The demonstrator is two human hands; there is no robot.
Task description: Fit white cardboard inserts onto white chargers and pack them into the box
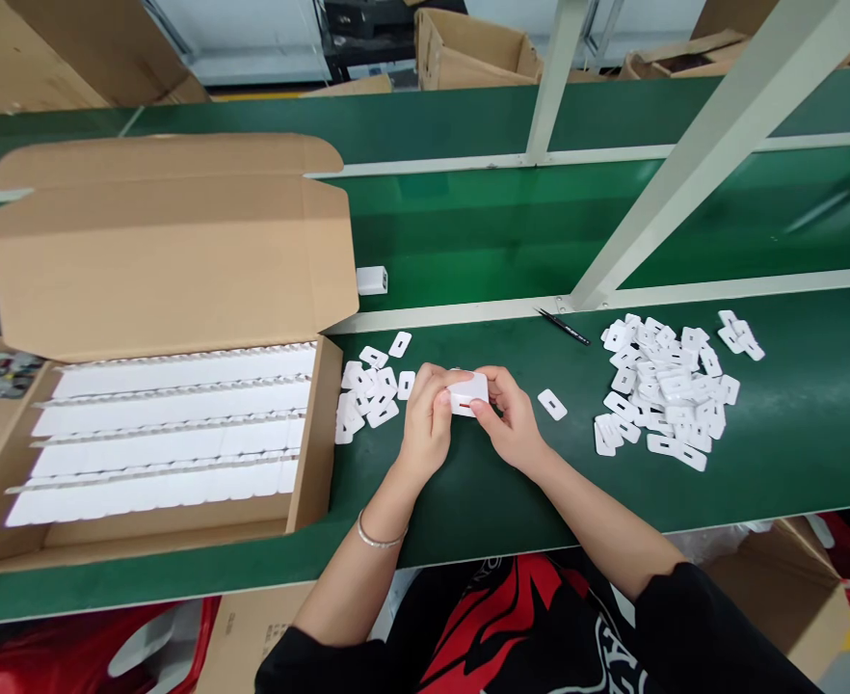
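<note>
Between both hands, above the green table, is a small white plastic housing with a dark reddish slot on its near side. My left hand grips its left end, thumb and fingers closed on it. At the right end, my right hand pinches it, thumb by the slot. Just right of that hand lies a single white slotted plate. A small group of similar plates is scattered left of my left hand. Farther right is a large heap of them.
An open cardboard box at the left holds rows of white pieces between dividers. Black tweezers lie by the white metal frame. A white block stands behind the box lid. More cardboard boxes are at the back.
</note>
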